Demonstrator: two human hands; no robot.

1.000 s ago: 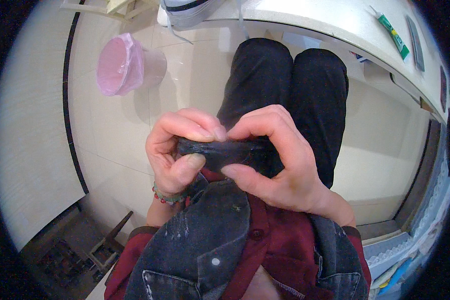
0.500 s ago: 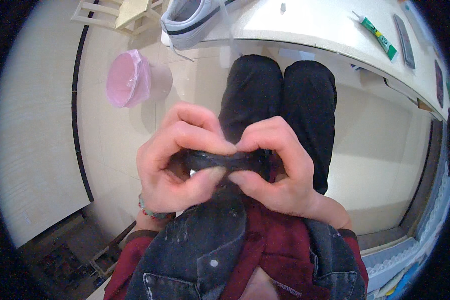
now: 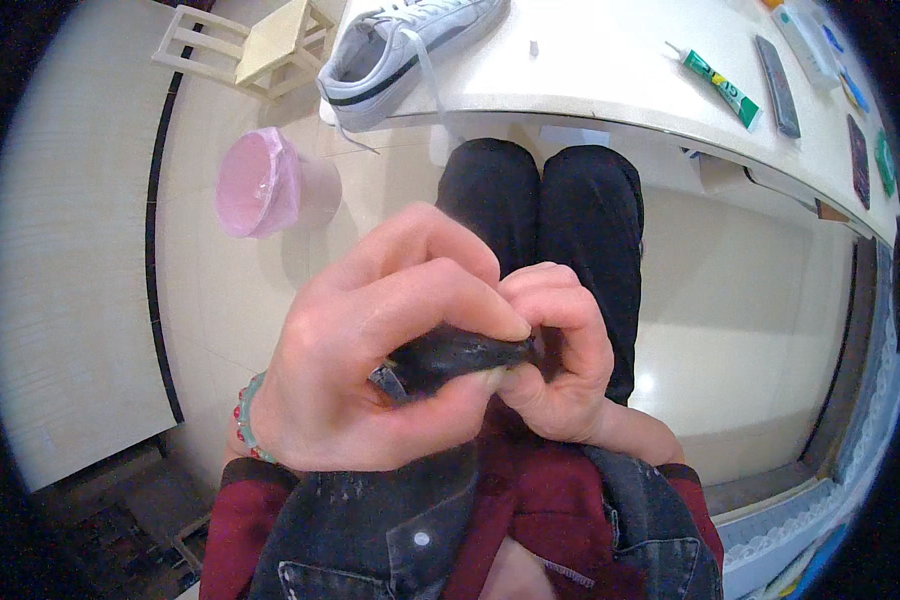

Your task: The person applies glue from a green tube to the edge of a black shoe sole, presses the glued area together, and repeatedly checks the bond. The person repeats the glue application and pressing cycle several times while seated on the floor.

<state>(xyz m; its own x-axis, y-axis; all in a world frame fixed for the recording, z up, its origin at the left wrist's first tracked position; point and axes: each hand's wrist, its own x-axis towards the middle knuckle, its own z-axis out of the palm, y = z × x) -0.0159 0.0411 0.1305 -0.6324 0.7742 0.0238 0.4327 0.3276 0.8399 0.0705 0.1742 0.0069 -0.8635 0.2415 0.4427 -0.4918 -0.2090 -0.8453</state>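
Observation:
Between my two hands, above my lap, is a dark black piece (image 3: 448, 357) with a slightly glossy surface; its kind cannot be made out. My left hand (image 3: 370, 345) pinches it between thumb and fingertips, with the piece running back into the palm. A small greyish end (image 3: 386, 382) pokes out beside the left palm. Close against the left fingertips, my right hand (image 3: 562, 350) is closed on the piece's right end, which its curled fingers mostly hide.
Ahead, the white table (image 3: 580, 75) carries a white sneaker (image 3: 385, 70) with loose laces, a green glue tube (image 3: 720, 88), a dark flat bar (image 3: 777, 88) and a small grey bit (image 3: 533, 48). A pink-lined bin (image 3: 270, 185) and a cream chair (image 3: 270, 45) stand on the left.
My left hand has come closer to the camera and tilted, while the right has drawn in smaller. The black piece now slants, showing more surface beside the left palm. The view has shifted slightly.

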